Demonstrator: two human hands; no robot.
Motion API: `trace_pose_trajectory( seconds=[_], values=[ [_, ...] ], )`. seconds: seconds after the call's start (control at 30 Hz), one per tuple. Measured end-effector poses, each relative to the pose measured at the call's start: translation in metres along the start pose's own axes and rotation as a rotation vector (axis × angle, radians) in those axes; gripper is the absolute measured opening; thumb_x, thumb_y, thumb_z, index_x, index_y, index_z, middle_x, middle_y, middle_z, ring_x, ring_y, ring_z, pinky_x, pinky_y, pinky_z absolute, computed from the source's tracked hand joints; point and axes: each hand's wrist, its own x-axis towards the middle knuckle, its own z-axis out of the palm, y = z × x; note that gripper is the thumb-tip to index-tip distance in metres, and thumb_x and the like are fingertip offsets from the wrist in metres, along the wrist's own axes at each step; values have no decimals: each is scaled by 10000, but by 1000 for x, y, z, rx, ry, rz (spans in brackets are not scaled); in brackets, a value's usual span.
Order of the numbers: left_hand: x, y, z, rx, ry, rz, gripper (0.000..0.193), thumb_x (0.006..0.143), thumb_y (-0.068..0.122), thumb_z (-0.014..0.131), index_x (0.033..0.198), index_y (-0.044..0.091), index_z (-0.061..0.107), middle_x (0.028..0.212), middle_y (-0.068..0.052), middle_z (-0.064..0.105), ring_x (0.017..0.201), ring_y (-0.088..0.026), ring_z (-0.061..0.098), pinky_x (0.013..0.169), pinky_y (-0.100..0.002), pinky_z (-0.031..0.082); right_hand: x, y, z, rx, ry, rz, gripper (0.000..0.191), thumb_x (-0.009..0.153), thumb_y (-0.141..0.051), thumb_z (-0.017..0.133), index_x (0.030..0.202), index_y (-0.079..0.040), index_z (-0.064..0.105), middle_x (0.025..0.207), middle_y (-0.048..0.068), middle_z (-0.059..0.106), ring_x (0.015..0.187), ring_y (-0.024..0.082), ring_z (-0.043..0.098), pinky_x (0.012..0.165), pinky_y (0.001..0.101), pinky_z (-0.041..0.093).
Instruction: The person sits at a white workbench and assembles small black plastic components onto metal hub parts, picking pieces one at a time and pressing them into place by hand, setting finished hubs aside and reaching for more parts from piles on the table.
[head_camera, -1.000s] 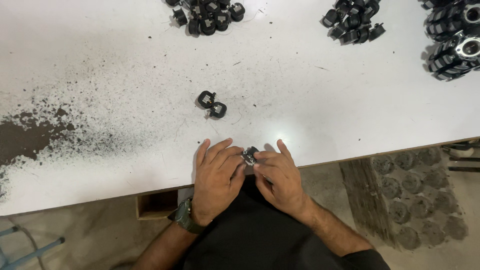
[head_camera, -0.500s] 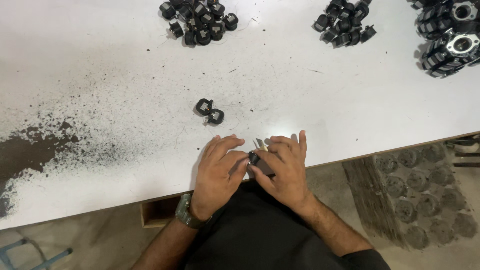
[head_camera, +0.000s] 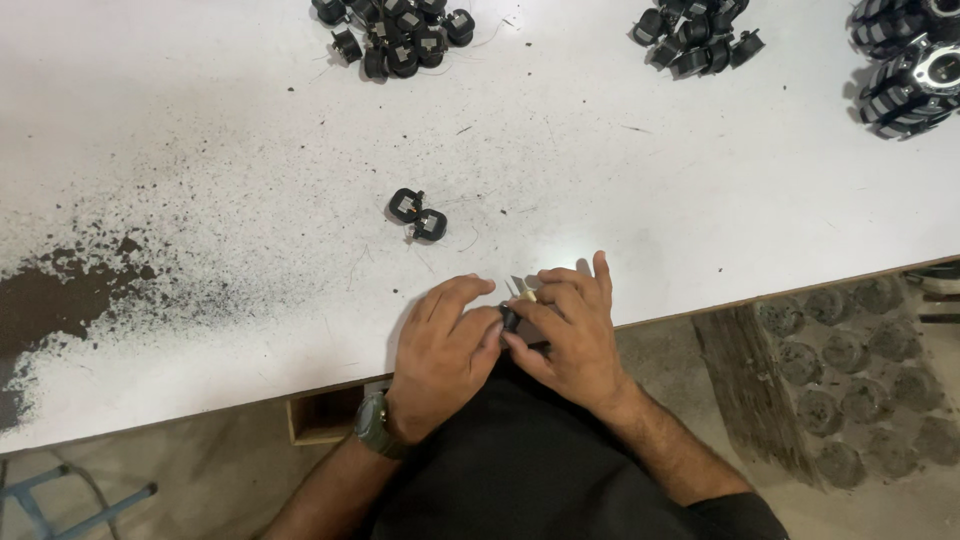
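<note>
- Small black part (head_camera: 509, 318) is sitting pinched between both hands at the near edge of the white bench (head_camera: 250, 150), in the head view; it is mostly hidden by fingers, so its shape is hard to tell.
- Left hand (head_camera: 440, 345) is curling its fingers around the part from the left, gripping it, with a dark green watch (head_camera: 377, 427) showing at the wrist.
- Right hand (head_camera: 570, 330) is closing on the same part from the right, fingertips meeting the left hand's; a small pale, bright piece (head_camera: 524, 290) is sticking out just above the fingers.
- Two joined black parts (head_camera: 417, 214) are lying on the bench just beyond the hands, apart from them.
- Heaps of similar black parts (head_camera: 395, 35) and (head_camera: 695, 40) are resting along the far edge, with larger ribbed black pieces (head_camera: 905, 75) at the far right.
- Dark dust (head_camera: 70, 300) is spreading over the bench's left side.
</note>
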Motion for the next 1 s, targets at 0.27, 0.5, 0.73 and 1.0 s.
trace_pose_trajectory(
  seconds=[0.27, 0.5, 0.73, 1.0],
  values=[
    [2, 3, -11, -135, -15, -175, 139, 836, 51, 725, 957, 46, 656, 1018, -68, 717, 826, -231, 702, 680, -351, 567, -1, 0, -2, 7, -15, 46, 365, 756, -252, 877, 1075, -122, 757, 1064, 58, 589, 1233, 287, 532, 1238, 662, 142],
    [-1, 4, 2, -147, 12, -232, 155, 790, 40, 741, 852, 57, 600, 783, -58, 644, 664, -242, 636, 573, -383, 503, -17, 0, 3, 193, 176, -62, 316, 850, -36, 792, 1138, -100, 679, 1030, 65, 616, 1211, 285, 646, 1287, 604, 265],
    [-5, 4, 10, -185, 47, -190, 157, 785, 20, 715, 844, 57, 575, 786, -68, 630, 696, -257, 639, 615, -397, 516, -28, -2, 17, 282, 160, -94, 297, 837, 22, 751, 1089, -67, 621, 962, 55, 712, 1125, 272, 707, 1247, 572, 317],
    [-9, 5, 10, -193, 51, -205, 159, 783, 23, 717, 835, 62, 573, 789, -62, 641, 702, -258, 643, 625, -399, 520, -28, -4, 18, 292, 161, -92, 306, 834, 27, 758, 1096, -69, 633, 974, 49, 705, 1129, 250, 704, 1259, 566, 315]
  ],
)
